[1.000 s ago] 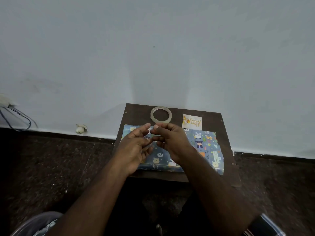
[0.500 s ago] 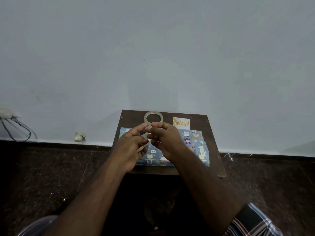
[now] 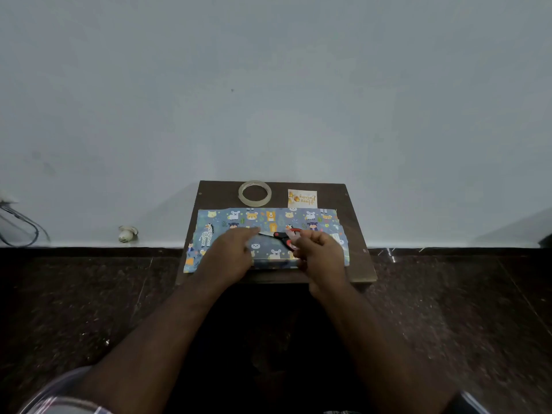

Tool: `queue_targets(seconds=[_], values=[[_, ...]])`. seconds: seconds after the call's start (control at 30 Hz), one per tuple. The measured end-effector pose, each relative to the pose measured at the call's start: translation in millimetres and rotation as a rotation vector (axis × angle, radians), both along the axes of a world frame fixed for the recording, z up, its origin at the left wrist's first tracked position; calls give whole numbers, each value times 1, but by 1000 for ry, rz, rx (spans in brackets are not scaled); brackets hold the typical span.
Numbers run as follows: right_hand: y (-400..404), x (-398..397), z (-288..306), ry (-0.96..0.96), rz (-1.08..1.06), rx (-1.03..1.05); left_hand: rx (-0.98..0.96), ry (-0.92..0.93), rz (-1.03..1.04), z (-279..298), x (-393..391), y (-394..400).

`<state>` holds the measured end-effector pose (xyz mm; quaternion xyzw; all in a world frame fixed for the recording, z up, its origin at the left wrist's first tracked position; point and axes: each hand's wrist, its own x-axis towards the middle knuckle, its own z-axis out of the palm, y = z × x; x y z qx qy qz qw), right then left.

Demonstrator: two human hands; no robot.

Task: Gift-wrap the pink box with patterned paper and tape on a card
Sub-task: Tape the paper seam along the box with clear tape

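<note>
The box wrapped in blue animal-patterned paper (image 3: 268, 218) lies across the small brown table (image 3: 355, 234). My left hand (image 3: 230, 255) rests on the paper with its fingers stretched out, the fingertips next to the blade of the red-and-black scissors (image 3: 282, 236). My right hand (image 3: 321, 253) is curled at the scissors' handles and seems to grip them. The blade points left. A clear tape roll (image 3: 254, 193) and a small white card (image 3: 302, 198) lie behind the box. The pink box itself is hidden under the paper.
The table stands against a pale wall. Dark speckled floor surrounds it. Cables (image 3: 21, 225) hang at the far left, and a small white object (image 3: 127, 233) sits at the foot of the wall.
My hands were raised together, pinching something small above the box; now they have parted and dropped onto it. The scissors have come into view between them.
</note>
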<state>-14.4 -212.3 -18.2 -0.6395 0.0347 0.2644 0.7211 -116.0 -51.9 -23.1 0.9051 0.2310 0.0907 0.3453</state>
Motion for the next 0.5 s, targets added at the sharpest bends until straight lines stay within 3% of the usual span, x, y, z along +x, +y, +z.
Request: queue_targets(seconds=[0.13, 0.5], values=[[-17, -37, -32, 83, -62, 7, 182, 182, -214, -25, 1, -9], [-10, -55, -55, 138, 0, 125, 316, 331, -343, -47, -7, -8]])
